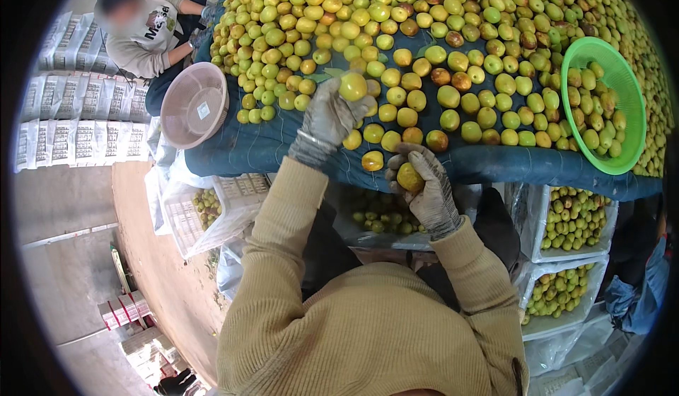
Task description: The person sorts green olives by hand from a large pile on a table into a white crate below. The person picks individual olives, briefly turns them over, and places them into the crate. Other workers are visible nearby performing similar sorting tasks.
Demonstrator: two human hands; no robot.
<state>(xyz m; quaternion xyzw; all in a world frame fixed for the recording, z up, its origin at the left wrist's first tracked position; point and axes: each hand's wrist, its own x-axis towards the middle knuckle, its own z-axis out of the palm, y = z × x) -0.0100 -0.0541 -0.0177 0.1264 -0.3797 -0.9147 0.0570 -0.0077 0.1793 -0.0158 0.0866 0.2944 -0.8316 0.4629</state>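
Note:
Both my hands wear grey, soiled gloves. My left hand (329, 116) is raised over the near edge of the fruit-covered table, its fingers closed round a yellow-green jujube (353, 87). Lower and to the right, my right hand (430, 187) is at the table's front edge, palm turned up, with a browner jujube (409, 177) in its curled fingers. A single jujube (372, 160) lies on the blue cloth (276, 145) between the hands. Behind them, loose jujubes (407, 116) in green, yellow and reddish brown spread into a dense heap.
A green basket (571, 106) holding jujubes stands on the right; a pinkish basin (170, 113) sits at the left edge. Lined crates of jujubes (576, 219) are below the table. A person (145, 31) sits at the far left, beside stacked white cartons (78, 141).

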